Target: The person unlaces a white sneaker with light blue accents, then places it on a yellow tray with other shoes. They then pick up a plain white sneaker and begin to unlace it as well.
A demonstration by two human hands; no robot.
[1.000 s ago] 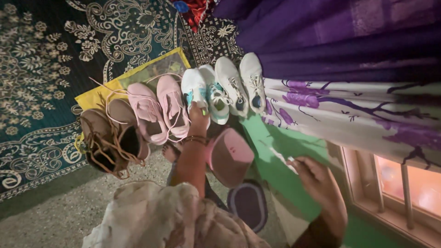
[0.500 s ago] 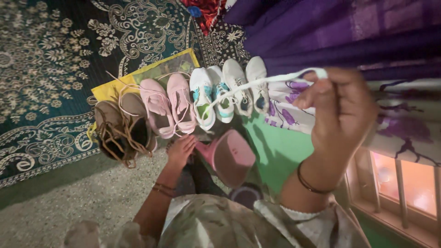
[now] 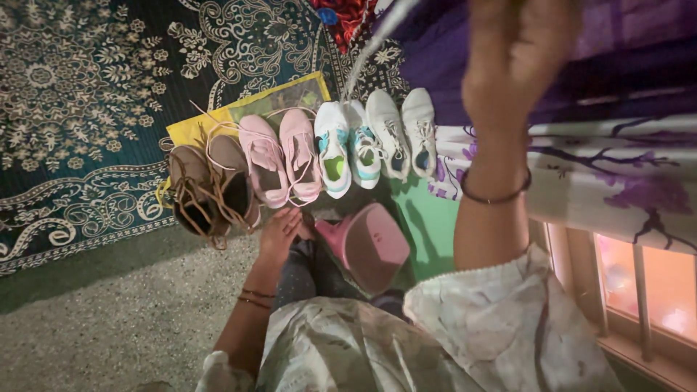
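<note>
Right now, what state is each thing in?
White lace: pulled taut, held up by right hand.
Left hand: open, resting by the pink shoes.
White-and-teal shoe: upright, lace drawn out.
Brown boots: laces loose.
Pink mug: tipped on its side.

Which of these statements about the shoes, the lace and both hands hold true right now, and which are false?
1. The right hand is raised high and holds a white lace. True.
2. The left hand grips a pink shoe. False: it rests low beside the pink stool, just below the pink shoes, holding nothing.
3. Four pairs of shoes stand in a row. True: brown boots, pink shoes, white-and-teal shoes, white shoes.
4. The brown boots stand at the curtain end of the row. False: they are at the far end from the curtain; the white shoes are next to it.
5. The lace runs down toward the pink shoes. False: it runs toward the white-and-teal shoes.
</note>
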